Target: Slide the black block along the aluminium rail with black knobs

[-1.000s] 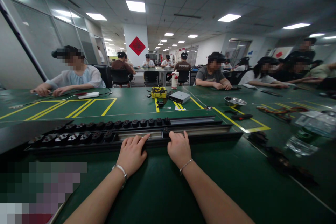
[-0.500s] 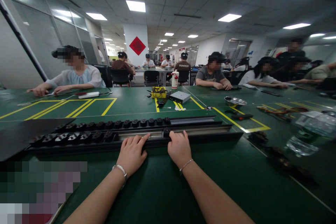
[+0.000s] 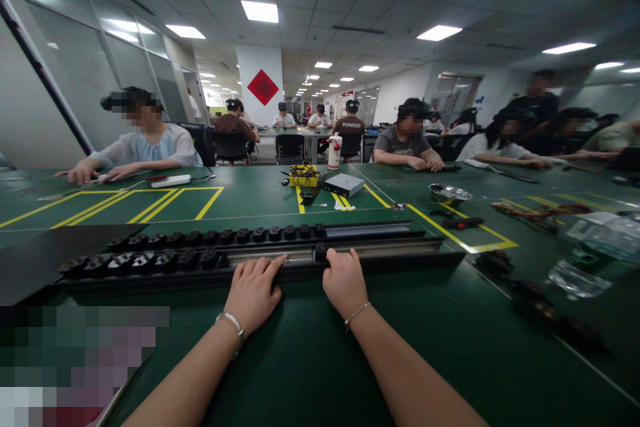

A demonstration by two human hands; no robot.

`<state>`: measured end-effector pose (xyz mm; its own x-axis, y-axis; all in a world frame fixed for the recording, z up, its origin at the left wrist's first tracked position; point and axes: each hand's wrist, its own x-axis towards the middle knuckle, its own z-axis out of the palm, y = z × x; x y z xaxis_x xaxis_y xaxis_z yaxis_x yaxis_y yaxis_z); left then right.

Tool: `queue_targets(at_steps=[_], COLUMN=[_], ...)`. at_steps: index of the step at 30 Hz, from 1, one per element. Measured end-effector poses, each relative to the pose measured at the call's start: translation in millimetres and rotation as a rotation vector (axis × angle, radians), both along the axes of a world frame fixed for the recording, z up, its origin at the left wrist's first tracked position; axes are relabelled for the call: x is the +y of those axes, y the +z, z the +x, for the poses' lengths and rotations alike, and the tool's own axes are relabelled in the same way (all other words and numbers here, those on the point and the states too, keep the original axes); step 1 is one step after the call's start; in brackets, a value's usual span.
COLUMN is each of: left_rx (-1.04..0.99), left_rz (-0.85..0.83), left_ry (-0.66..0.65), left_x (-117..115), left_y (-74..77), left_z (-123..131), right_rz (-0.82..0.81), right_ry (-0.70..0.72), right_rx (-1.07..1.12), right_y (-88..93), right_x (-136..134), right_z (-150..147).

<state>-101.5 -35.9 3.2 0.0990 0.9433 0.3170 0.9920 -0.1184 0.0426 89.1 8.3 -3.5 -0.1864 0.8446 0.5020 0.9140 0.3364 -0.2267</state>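
Observation:
A long black power track [image 3: 400, 251] with a metal-lined channel lies across the table in front of me. Round black socket modules [image 3: 163, 259] fill its left part. My left hand [image 3: 255, 290] lies over the near edge of the channel, its fingers stretched out and holding nothing. On the right, the curled fingers of my right hand [image 3: 345, 283] are at a single socket module [image 3: 321, 251] sitting in the channel, apart from the others. Part of that module is hidden by the fingers. Behind is a second track [image 3: 370, 229] with a row of similar modules.
Dark parts [image 3: 537, 307] and a plastic bottle [image 3: 583, 273] are at the right. Farther back are a metal bowl [image 3: 450, 193], a grey box [image 3: 344, 183] and a yellow box with cables [image 3: 303, 175]. A dark sheet [image 3: 50, 250] lies left. People sit across the table.
My right hand and the single socket module have shifted very slightly right along the channel. My left hand has stayed in place. A standing person at the far right has moved left.

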Motion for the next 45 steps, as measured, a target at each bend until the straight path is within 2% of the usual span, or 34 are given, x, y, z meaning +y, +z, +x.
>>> queue_targets(at_steps=[45], left_rx=[-0.017], left_rz=[-0.036], left_ry=[-0.001], left_x=[-1.8], left_y=[4.6], left_z=[1.4], right_rz=[0.098], right_ry=[-0.005], right_rx=[-0.025], right_y=[-0.4], right_x=[4.7], right_z=[4.6])
